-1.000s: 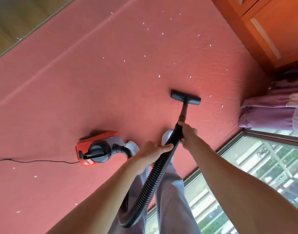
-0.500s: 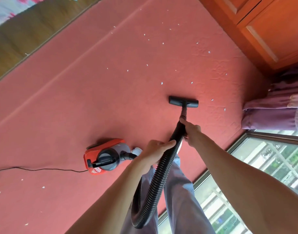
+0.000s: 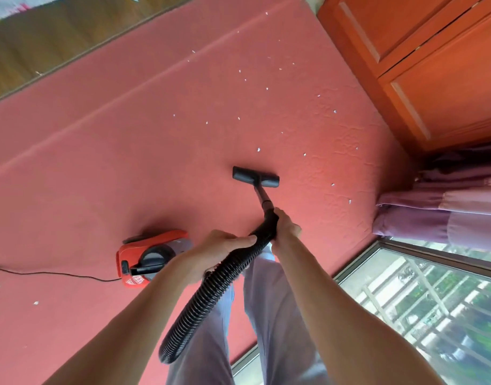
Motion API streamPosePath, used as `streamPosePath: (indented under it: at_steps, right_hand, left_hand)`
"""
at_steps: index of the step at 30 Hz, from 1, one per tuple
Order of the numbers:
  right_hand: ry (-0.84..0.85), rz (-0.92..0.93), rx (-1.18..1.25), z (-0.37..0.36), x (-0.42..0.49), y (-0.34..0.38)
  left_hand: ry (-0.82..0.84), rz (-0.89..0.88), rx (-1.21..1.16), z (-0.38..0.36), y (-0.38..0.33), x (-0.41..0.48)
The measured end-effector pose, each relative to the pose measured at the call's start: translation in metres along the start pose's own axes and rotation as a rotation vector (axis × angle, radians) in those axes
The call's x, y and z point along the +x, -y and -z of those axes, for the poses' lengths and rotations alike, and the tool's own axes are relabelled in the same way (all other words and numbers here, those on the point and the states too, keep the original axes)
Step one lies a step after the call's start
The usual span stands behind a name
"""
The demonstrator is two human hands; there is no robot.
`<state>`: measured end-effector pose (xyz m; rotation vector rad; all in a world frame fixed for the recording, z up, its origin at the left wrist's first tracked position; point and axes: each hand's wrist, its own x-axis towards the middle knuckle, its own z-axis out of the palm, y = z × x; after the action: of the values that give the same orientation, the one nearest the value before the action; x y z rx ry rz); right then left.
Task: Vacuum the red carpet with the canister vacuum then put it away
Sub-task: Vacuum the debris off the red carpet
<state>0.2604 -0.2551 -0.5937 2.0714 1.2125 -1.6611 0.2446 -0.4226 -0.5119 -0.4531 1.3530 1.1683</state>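
The red carpet (image 3: 127, 168) fills most of the floor, dotted with several small white scraps (image 3: 258, 149). A red and grey canister vacuum (image 3: 147, 259) sits on it at my lower left. Its black ribbed hose (image 3: 211, 295) loops down past my legs and up to my hands. My left hand (image 3: 225, 245) grips the hose from above. My right hand (image 3: 284, 226) is closed around the curved black handle at the base of the wand. The black floor nozzle (image 3: 255, 177) rests flat on the carpet just ahead of my hands.
An orange wooden cabinet (image 3: 433, 65) stands at the upper right. Purple curtains (image 3: 439, 215) bunch beside a floor-level window (image 3: 422, 309) at the right. The vacuum's black cord (image 3: 52, 273) trails left. Wooden flooring (image 3: 58, 37) borders the carpet at the upper left.
The nozzle has slid left across the carpet, away from the scraps on its right. Both hands keep their grip. The view has tilted, showing more wooden floor.
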Motion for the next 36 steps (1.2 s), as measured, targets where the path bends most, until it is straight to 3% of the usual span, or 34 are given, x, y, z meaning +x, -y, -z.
streamPosePath:
  at_steps: [7, 13, 19, 24, 31, 36]
  right_hand:
    - [0.047, 0.015, -0.091, -0.025, 0.037, 0.018]
    - [0.127, 0.047, -0.238, -0.051, 0.064, 0.084]
    - [0.206, 0.046, -0.176, -0.057, 0.035, 0.147]
    - [0.290, 0.006, -0.247, -0.062, 0.025, 0.155]
    - [0.274, 0.053, -0.352, -0.091, 0.047, 0.139]
    - [0.272, 0.157, -0.401, -0.128, 0.066, 0.146]
  left_hand:
    - [-0.026, 0.058, -0.014, 0.008, -0.009, 0.038]
    - [-0.116, -0.003, -0.076, -0.015, -0.053, 0.071]
    - [-0.074, -0.060, -0.200, -0.011, -0.104, 0.046]
    - [0.007, -0.032, -0.109, 0.008, -0.121, 0.033]
    - [-0.014, -0.021, -0.242, 0.016, -0.096, 0.062]
    - [-0.176, -0.047, -0.383, 0.016, -0.089, 0.098]
